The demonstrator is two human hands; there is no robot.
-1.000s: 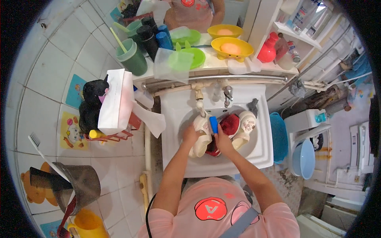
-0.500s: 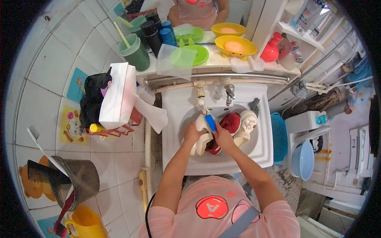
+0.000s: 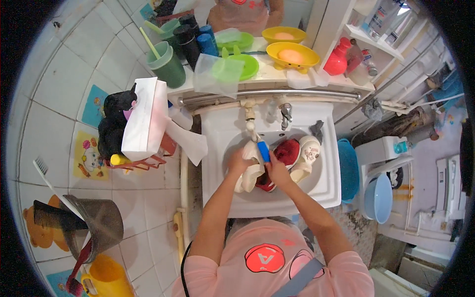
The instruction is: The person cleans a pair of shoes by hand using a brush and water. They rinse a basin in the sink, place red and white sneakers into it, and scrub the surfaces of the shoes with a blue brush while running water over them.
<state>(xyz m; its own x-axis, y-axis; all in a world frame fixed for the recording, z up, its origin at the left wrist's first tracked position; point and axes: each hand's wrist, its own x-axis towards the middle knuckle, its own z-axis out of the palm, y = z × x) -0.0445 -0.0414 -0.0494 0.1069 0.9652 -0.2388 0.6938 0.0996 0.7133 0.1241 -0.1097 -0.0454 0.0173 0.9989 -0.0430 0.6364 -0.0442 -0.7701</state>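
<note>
A white sink (image 3: 324,190) holds several shoes under the beige tap (image 3: 250,119). My left hand (image 3: 238,162) is closed on the side of a cream clog (image 3: 254,171) at the basin's left. In my right hand (image 3: 277,169) is a blue brush (image 3: 263,151), tilted against the clog's upper part; its bristles are hidden. Right of it lie a dark red shoe (image 3: 287,151) with a pale rim and another cream clog (image 3: 309,151) with a printed picture. Part of a second red shoe (image 3: 266,184) shows below my right hand.
A metal rail (image 3: 316,93) runs behind the taps, below a shelf with a green cup (image 3: 166,67) and yellow bowls (image 3: 293,54). On the left wall hang a tissue pack (image 3: 143,119) and a grey cup (image 3: 101,222) with a comb. Blue basins (image 3: 378,198) stand at right.
The blue brush has tipped a little more upright and shifted slightly right along the clog. My left hand has moved slightly, still on the clog.
</note>
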